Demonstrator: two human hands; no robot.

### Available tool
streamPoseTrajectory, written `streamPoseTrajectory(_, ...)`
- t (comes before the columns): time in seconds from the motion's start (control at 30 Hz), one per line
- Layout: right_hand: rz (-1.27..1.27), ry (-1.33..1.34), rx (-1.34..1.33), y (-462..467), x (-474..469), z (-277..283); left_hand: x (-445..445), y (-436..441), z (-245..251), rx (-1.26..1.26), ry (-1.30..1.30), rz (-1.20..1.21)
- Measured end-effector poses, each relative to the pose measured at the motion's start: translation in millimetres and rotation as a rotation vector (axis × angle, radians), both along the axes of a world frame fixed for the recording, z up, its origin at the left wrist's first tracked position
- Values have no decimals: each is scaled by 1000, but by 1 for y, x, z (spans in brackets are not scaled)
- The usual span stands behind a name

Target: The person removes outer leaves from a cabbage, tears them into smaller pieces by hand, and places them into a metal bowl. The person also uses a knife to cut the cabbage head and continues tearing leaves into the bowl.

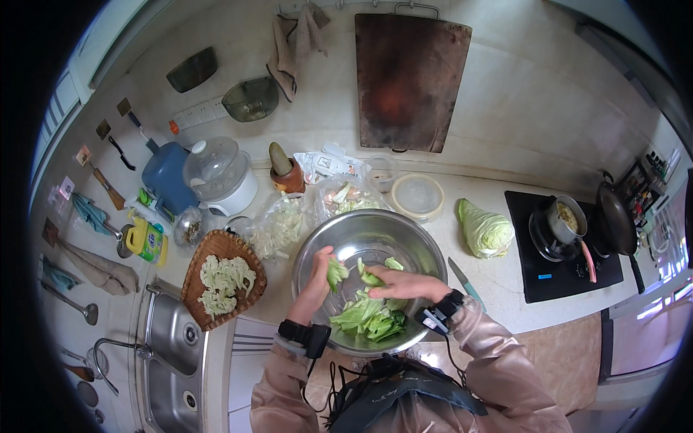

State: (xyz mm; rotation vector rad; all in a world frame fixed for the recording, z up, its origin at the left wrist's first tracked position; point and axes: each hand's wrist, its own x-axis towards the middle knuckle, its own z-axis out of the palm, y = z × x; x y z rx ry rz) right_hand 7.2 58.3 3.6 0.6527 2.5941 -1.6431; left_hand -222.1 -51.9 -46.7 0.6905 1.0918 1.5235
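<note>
A large stainless steel bowl [373,222] stands at the counter's front edge, with torn green leaves [368,319] lying in its lower part. Inside its left side, my left hand [320,270] holds a piece of green leafy vegetable [337,272]. My right hand [403,284] is over the bowl's right half, fingers pointing left, with a pale green leaf piece [371,276] at its fingertips; whether it grips the piece is unclear. A pointed cabbage [487,230] lies right of the bowl, near a knife with a teal handle [472,292].
Left of the bowl, a wicker basket [189,287] holds cauliflower pieces [224,281], beside a double sink [173,335]. Plastic bags of vegetables [352,195] and a round lidded container [417,195] stand behind. At right, a small pot [566,222] and a wok [617,222] sit on the cooktop [536,287].
</note>
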Motion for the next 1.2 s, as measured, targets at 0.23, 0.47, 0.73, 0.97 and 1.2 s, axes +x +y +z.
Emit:
streamPoseTrajectory(0.23, -161, 146, -25, 19, 45, -3, -4, -13, -15, -105, 609, 22)
streamPoseTrajectory(0.47, -553, -3, 416, 15, 148, -34, 46, 11, 42, 39, 1046, -123)
streamPoseTrajectory(0.73, -544, -417, 720, -13, 218, -103, 168, 91, 97, 236, 1068, -491)
streamPoseTrajectory(0.97, -648, -248, 643, -15, 261, -123, 259, 183, 59, 263, 1240, -601)
streamPoseTrajectory(1.2, -875, -35, 80, -24, 332, -100, 306, 247, 14, 291, 1358, -491)
